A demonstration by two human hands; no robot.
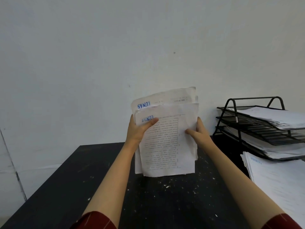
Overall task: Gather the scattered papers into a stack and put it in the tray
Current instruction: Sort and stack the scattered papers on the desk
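Black speckled table (99, 187): left hand (138, 129) & right hand (196, 131) gripped upright white printed paper stack (166, 142), squaring edges; next, likely black wire tray (257, 123) at 3 o'clock.

Both forearms are bare from the wrist back nearly to the elbow. The left hand (140, 129) and the right hand (197, 131) carry nothing that shows: the wrists and the visible fingers are plain. At the bottom edge of the view a short sleeve shows on each arm. The left sleeve (95, 220) is dark red, almost maroon, crossed by thin pale lines that make a wide check pattern. The right sleeve (280, 222) is the same dark red cloth with the same fine light stripes. Both sleeve hems sit loosely on the arms, cut off by the frame.
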